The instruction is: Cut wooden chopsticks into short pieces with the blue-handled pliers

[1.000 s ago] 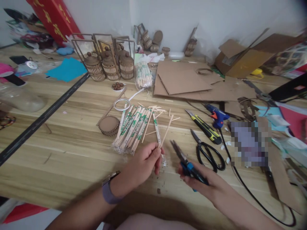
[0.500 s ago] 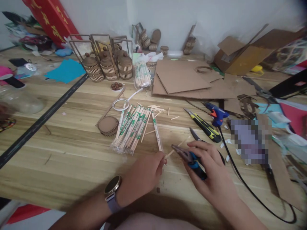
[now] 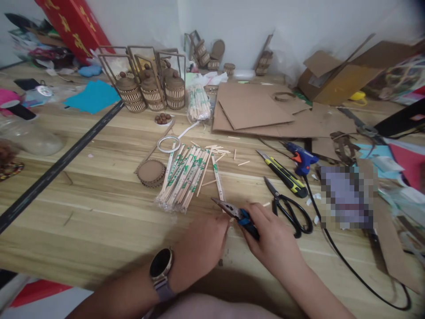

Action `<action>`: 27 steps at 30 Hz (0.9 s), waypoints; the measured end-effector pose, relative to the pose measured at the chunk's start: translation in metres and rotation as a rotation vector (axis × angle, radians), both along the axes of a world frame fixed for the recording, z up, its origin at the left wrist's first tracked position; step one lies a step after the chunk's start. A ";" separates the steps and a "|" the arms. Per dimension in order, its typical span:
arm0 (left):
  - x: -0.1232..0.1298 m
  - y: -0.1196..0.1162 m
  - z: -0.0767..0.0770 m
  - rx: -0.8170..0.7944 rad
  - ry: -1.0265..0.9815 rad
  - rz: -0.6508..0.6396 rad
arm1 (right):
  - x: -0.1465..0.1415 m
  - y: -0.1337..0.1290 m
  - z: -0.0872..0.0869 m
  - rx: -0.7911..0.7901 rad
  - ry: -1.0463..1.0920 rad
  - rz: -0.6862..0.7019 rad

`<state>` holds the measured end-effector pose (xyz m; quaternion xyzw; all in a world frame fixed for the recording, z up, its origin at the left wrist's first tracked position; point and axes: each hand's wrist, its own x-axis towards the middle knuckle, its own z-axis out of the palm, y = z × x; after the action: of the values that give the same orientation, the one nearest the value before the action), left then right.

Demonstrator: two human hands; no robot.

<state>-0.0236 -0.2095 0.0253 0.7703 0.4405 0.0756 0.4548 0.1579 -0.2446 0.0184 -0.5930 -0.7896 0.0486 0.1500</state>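
Note:
My right hand (image 3: pixel 270 228) is closed round blue-handled pliers (image 3: pixel 234 211), whose jaws point left just above my left hand (image 3: pixel 207 241). The fingers of my left hand are pressed together at the jaws, on a thin wooden stick (image 3: pixel 231 219) of which only a tiny bit shows. Wrapped wooden chopsticks (image 3: pixel 186 177) lie in a pile beyond my left hand, with one more wrapped pair (image 3: pixel 217 179) beside them. Short cut sticks (image 3: pixel 217 149) are scattered behind the pile. Black scissors (image 3: pixel 288 208) rest open to the right of my right hand.
A yellow-black utility knife (image 3: pixel 282 173), a blue glue gun (image 3: pixel 300 158) with its black cord and flat cardboard (image 3: pixel 255 108) lie at the right. Small lidded baskets (image 3: pixel 154 91), a tape ring (image 3: pixel 168 144) and a cardboard disc (image 3: pixel 150 172) stand or lie at the left.
The pliers and my right hand have moved left, over my left fingertips. The long stick that stuck out from my left hand no longer shows, and the scissors are more exposed.

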 end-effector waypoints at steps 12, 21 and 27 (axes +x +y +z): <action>0.002 0.003 0.015 0.203 0.313 -0.054 | -0.015 0.000 -0.001 0.066 -0.006 -0.105; -0.009 0.024 -0.007 -0.692 -0.532 0.038 | 0.022 0.001 0.037 -0.294 0.515 -0.083; 0.001 0.017 -0.009 -0.826 -0.540 0.160 | -0.007 0.005 0.032 -0.327 0.525 -0.053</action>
<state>-0.0226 -0.1925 0.0164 0.4428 0.3578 0.1263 0.8124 0.1512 -0.2399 0.0503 -0.5966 -0.6900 0.3226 0.2529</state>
